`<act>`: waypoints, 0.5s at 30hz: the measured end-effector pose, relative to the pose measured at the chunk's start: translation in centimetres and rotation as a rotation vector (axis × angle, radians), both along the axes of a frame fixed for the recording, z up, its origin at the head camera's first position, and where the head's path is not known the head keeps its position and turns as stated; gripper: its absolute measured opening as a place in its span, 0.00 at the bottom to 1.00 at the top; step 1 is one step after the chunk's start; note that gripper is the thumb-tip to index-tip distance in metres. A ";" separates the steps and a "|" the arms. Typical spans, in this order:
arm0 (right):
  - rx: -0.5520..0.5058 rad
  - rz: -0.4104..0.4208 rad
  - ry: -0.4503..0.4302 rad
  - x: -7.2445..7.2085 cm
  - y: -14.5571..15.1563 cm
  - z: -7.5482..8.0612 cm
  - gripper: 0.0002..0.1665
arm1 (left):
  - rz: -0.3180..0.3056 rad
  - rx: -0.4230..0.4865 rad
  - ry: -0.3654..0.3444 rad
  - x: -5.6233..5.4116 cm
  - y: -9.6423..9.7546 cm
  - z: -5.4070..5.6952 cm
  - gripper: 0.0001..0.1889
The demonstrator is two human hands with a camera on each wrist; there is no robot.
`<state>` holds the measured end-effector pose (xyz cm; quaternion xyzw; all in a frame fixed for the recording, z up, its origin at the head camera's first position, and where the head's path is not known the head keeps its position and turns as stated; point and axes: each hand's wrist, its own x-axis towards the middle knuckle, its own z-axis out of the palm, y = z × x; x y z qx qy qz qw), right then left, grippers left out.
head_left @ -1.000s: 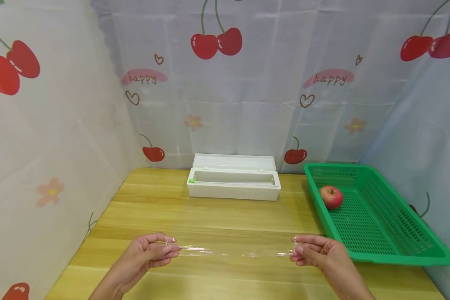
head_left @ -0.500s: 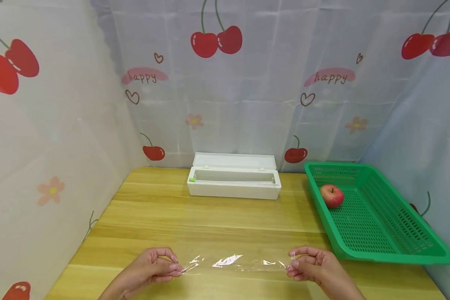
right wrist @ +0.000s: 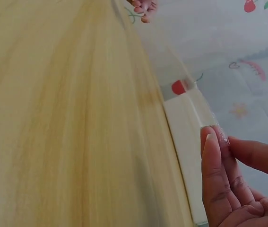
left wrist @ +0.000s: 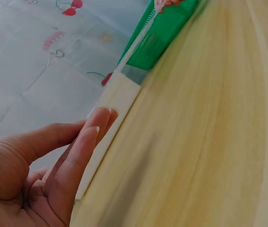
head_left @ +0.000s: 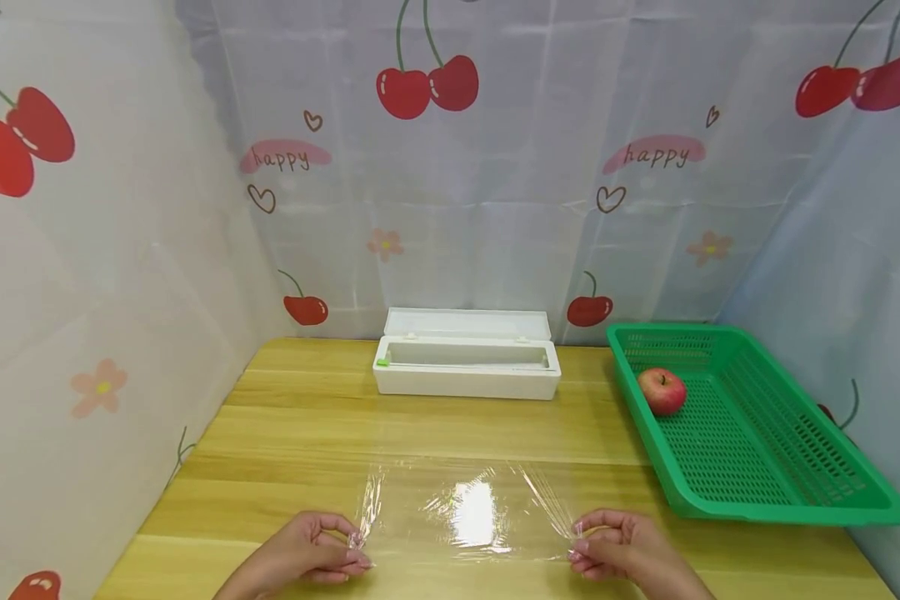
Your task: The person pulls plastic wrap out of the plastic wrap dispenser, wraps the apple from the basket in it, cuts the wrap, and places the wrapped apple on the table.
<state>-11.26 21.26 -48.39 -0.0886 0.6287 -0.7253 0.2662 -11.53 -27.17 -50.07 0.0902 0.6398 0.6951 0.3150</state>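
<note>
Your left hand [head_left: 311,547] and right hand [head_left: 621,546] each pinch a near corner of the clear film [head_left: 472,514], its edge stretched crosswise above the tabletop [head_left: 285,442] — roughly parallel to the open white box [head_left: 465,384], which lies straight ahead, about equally near both hands.

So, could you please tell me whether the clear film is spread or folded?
Spread: the clear film spans from left hand to right hand, creased near both.
</note>
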 end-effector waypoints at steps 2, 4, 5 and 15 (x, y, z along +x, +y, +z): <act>0.005 0.000 -0.005 -0.1 0.0 -0.3 0.12 | 0.024 -0.030 -0.010 0.0 0.2 -0.2 0.12; 0.010 0.003 -0.005 -0.2 0.1 -0.6 0.14 | 0.040 -0.062 -0.010 0.0 0.5 -0.4 0.11; 0.015 0.002 -0.003 -0.2 0.1 -0.7 0.14 | 0.041 -0.074 -0.007 0.0 0.6 -0.5 0.11; 0.106 -0.022 -0.030 -0.9 -0.1 -1.5 0.16 | 0.028 -0.118 0.023 -0.9 1.2 -1.1 0.12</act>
